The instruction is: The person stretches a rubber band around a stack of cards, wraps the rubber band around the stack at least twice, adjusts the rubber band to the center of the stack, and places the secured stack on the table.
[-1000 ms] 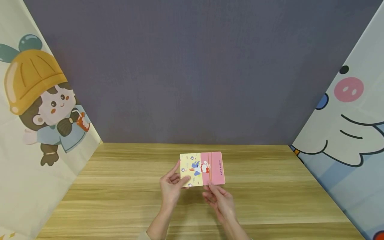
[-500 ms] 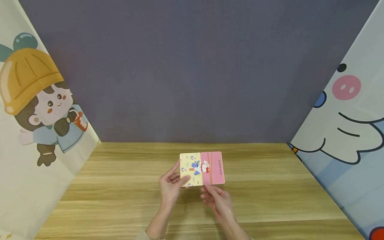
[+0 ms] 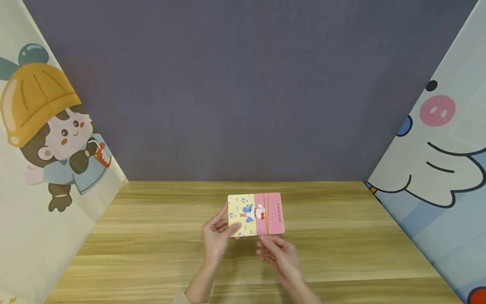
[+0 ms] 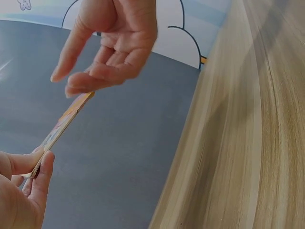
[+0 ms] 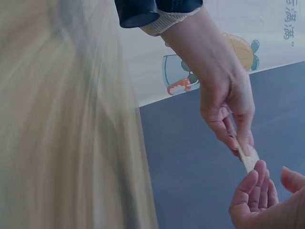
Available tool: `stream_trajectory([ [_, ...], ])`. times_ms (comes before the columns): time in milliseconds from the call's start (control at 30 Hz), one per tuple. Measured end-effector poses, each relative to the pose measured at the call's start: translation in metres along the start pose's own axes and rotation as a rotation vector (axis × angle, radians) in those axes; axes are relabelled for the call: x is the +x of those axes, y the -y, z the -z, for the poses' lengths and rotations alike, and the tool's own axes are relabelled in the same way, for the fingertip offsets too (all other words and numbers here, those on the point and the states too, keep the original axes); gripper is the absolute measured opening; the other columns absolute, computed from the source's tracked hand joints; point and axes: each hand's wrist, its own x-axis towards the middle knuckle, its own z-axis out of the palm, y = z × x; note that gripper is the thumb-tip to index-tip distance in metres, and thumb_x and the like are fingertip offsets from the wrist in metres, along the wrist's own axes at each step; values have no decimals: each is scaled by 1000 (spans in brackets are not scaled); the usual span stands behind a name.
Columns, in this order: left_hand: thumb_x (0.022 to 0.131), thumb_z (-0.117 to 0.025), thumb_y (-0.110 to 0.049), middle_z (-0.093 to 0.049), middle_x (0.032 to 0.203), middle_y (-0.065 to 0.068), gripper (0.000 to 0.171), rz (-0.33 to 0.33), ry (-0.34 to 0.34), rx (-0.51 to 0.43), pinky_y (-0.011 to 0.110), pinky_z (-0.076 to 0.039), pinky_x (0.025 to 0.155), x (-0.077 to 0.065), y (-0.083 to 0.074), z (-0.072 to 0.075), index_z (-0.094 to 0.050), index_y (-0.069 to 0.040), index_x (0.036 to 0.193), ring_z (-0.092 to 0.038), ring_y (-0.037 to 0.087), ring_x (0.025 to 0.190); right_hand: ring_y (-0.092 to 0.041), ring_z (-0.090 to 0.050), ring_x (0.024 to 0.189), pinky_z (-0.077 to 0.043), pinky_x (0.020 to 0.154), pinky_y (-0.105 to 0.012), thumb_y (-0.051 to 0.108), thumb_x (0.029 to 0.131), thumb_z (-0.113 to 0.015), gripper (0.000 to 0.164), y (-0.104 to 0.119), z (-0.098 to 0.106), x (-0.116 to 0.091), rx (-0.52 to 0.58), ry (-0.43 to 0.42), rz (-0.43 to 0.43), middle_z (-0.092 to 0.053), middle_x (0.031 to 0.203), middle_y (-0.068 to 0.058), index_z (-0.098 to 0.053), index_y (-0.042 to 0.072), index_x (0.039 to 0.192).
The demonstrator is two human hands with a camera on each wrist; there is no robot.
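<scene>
In the head view, a small notebook [image 3: 243, 204] with a half yellow, half pink cover and cartoon animals is held up over the table. A thin brownish elastic band [image 3: 267, 215] runs across its pink half. My left hand [image 3: 217, 237] pinches the yellow end, thumb on the cover and fingers behind. Just below the bottom edge of the pink half is my right hand [image 3: 282, 257]. In the left wrist view, the right hand's thumb stands apart from its loosely bent fingers, with nothing between them. The notebook [image 4: 62, 125] shows there edge-on and tilted.
A wood-grain table [image 3: 159, 257] lies beneath both hands. Behind it rises a dark grey panel [image 3: 243, 93]. White sheets with cartoon prints flank it: a child in a yellow hat [image 3: 72, 131] at left, a pink-snouted animal [image 3: 436, 110] at right.
My right thumb has come off the band at the notebook's bottom edge, and the hand has drawn slightly down. The left hand and the notebook have stayed nearly still.
</scene>
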Motion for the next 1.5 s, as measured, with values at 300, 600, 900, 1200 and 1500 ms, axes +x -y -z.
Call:
stream_trajectory([
  [300,67,-74,1,-65,77,17,64,-43,21,-1,35,-51,39,-1,-11,-2,-50,-8,125,-59,19,50,-37,-60,81,-53,70,-44,17,77,-68,34,-24,42,35,-44,-104,55,-60,93,-27,-59,-6,101],
  [600,62,-79,-7,-65,79,16,67,79,-27,26,42,-51,41,1,20,8,-55,-19,123,-59,30,53,-36,-58,86,-52,72,-42,21,79,-67,33,-15,69,75,-249,-76,219,-62,97,-21,-61,3,106],
  [900,66,-71,8,-64,74,20,60,-37,44,-14,33,-51,38,-7,-56,-16,-52,-3,122,-59,18,50,-23,-61,80,-53,64,-28,20,81,-66,27,36,52,89,-453,29,364,-65,94,-11,-64,6,104],
  [1200,67,-71,8,-64,73,18,57,-30,39,-22,32,-51,39,-9,-79,-26,-53,-1,120,-57,15,49,-11,-60,78,-52,71,-24,13,79,-67,27,137,-26,52,-588,-48,311,-65,90,-10,-63,-6,97],
  [1500,66,-75,-2,-66,77,13,65,-22,47,21,36,-51,39,-4,3,-1,-51,-11,125,-58,17,49,-19,-61,81,-53,70,-26,22,79,-67,27,137,-12,76,-699,31,341,-65,90,-10,-65,0,95],
])
